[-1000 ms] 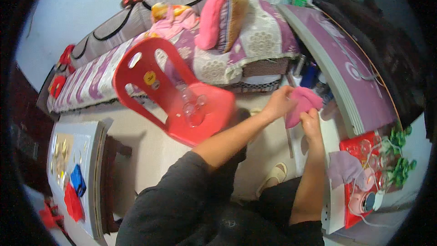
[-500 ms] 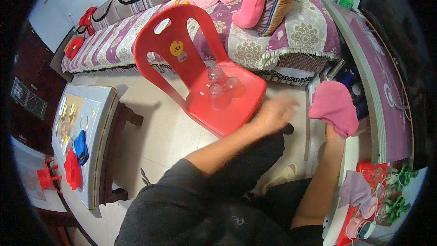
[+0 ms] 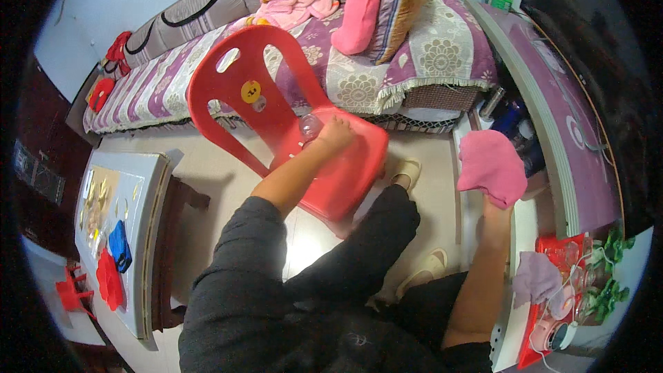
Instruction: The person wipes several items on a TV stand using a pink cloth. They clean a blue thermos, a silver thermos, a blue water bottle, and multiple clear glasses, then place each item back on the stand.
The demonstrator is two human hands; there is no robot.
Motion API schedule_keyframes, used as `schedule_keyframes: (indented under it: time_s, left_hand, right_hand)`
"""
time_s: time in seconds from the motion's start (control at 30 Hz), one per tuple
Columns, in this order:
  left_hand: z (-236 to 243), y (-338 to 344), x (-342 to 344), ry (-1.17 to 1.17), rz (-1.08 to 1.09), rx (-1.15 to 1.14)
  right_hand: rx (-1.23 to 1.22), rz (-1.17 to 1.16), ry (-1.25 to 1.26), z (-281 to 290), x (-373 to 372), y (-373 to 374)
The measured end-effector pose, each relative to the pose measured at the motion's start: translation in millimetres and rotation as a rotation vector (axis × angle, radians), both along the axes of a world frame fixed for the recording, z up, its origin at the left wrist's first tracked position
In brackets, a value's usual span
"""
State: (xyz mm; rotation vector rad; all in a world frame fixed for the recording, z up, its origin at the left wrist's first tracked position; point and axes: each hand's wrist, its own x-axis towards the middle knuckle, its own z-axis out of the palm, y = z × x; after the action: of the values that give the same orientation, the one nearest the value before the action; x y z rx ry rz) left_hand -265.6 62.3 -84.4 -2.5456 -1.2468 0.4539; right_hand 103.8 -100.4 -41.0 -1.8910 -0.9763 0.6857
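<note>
A red plastic chair [image 3: 345, 179] stands ahead of me, a round yellow sticker on its backrest. My left hand [image 3: 336, 135] reaches over the seat with its fingers bent together; what lies under them is hidden. Just beside it, towards the backrest, a clear rounded vessel [image 3: 310, 126] shows on the seat. A pink cloth [image 3: 492, 167] covers my right hand, raised at the right next to the cabinet. Only the wrist comes out below the cloth, which bunches around the hidden fingers.
A low table [image 3: 141, 235] at the left bears small gold-coloured items, a blue pouch and a red thing. Behind the chair runs a sofa [image 3: 359, 90] with pillows. At the right stand a purple-topped cabinet [image 3: 552, 97] and a red tray [image 3: 530, 345] holding glasses.
My left hand has moved left onto the chair seat, over the clear vessels. The view has shifted slightly. My right hand stays by the cabinet with the pink cloth.
</note>
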Motion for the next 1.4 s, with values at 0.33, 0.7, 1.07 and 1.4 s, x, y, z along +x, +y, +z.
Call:
schedule_keyframes:
  time_s: [0.33, 0.7, 1.07, 1.4]
  left_hand:
    - [107.4, -49.6, 113.7, -2.032, 0.025, -1.532]
    - [102.9, -92.7, 268.0, -2.292, -0.179, -2.584]
    - [98.3, -108.7, 267.0, -2.254, -0.134, -2.18]
    - [96.9, -101.6, 264.1, -2.173, -0.194, -2.348]
  right_hand:
    - [0.557, 0.102, 0.354, 22.1, -11.3, -9.5]
    - [0.819, 0.214, 0.454, 65.1, 2.5, -17.9]
    - [0.703, 0.164, 0.218, 26.1, 15.2, -26.3]
    - [0.544, -0.022, -0.363, -21.4, 46.5, -28.8]
